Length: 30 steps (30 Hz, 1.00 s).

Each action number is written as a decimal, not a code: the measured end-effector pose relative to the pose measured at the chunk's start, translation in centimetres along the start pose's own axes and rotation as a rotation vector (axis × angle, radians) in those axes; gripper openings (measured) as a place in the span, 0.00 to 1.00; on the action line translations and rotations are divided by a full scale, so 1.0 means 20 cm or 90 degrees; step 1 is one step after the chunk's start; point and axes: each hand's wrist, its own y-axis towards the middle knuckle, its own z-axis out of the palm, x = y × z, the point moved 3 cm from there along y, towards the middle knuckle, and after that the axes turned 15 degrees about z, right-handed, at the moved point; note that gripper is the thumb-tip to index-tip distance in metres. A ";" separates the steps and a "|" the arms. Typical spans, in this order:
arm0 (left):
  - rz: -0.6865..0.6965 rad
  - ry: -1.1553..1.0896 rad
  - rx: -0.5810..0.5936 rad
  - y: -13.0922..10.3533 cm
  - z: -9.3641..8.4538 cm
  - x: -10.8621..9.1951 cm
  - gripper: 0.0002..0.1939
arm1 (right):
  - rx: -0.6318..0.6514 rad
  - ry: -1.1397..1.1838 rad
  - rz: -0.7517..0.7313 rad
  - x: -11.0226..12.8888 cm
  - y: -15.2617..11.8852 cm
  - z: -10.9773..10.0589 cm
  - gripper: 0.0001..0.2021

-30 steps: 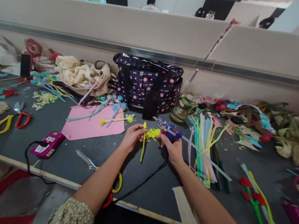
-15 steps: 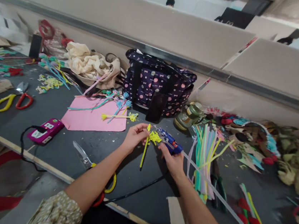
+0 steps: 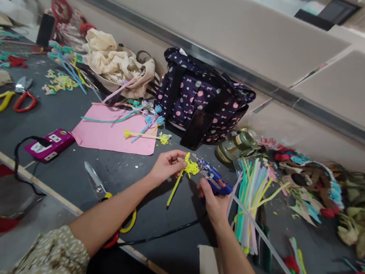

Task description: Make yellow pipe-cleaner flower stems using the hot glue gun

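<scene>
Pinched between the fingers of my left hand (image 3: pixel 167 167) is a thin yellow stem (image 3: pixel 174 190), upright and slightly tilted. Small yellow pieces (image 3: pixel 192 167) lie beside its top, close to my fingertips. My right hand (image 3: pixel 213 202) is wrapped round a blue glue gun (image 3: pixel 214 176), its nozzle pointing left at the top of the yellow stem. Whether the nozzle touches the stem cannot be made out. A long clear glue stick (image 3: pixel 266 241) sticks out of the gun's back end, and a black cord runs below my hands.
Scissors (image 3: pixel 96 181) lie by my left forearm. Behind are a pink sheet (image 3: pixel 103 134), a dark patterned bag (image 3: pixel 188 89), a phone (image 3: pixel 197 130) and a jar (image 3: pixel 234 147). Coloured stems (image 3: pixel 249 206) lie right; a purple power strip (image 3: pixel 49 144) left.
The view has tilted and shifted. My hands still hold the stem and the glue gun; the stem leans more, and the nozzle remains near its top.
</scene>
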 end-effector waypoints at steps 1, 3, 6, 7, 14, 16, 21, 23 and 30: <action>0.003 0.000 0.002 0.00 0.00 0.00 0.18 | 0.001 -0.001 0.001 0.00 0.00 0.00 0.18; 0.007 -0.002 0.001 0.00 0.00 0.01 0.17 | 0.003 -0.007 0.002 0.00 0.00 0.00 0.18; 0.009 -0.005 0.005 0.00 0.00 0.01 0.17 | 0.005 -0.020 -0.005 0.00 0.00 0.00 0.19; 0.010 -0.006 0.009 0.00 0.00 0.01 0.17 | 0.006 -0.023 -0.007 0.00 0.00 0.00 0.19; 0.014 0.001 0.023 0.00 0.00 0.01 0.18 | 0.009 -0.015 0.005 -0.02 0.01 0.00 0.19; 0.014 0.000 0.026 0.00 0.00 0.01 0.18 | 0.007 -0.016 0.006 -0.02 0.01 0.00 0.20; 0.021 0.010 0.034 0.00 0.00 0.00 0.18 | 0.004 -0.015 0.004 -0.01 0.00 0.01 0.20; 0.023 0.011 0.035 0.00 0.00 0.00 0.18 | 0.006 -0.019 0.006 -0.01 0.00 0.01 0.20; 0.023 0.006 0.037 0.00 0.00 0.01 0.18 | -0.008 -0.001 0.008 -0.01 0.00 0.01 0.20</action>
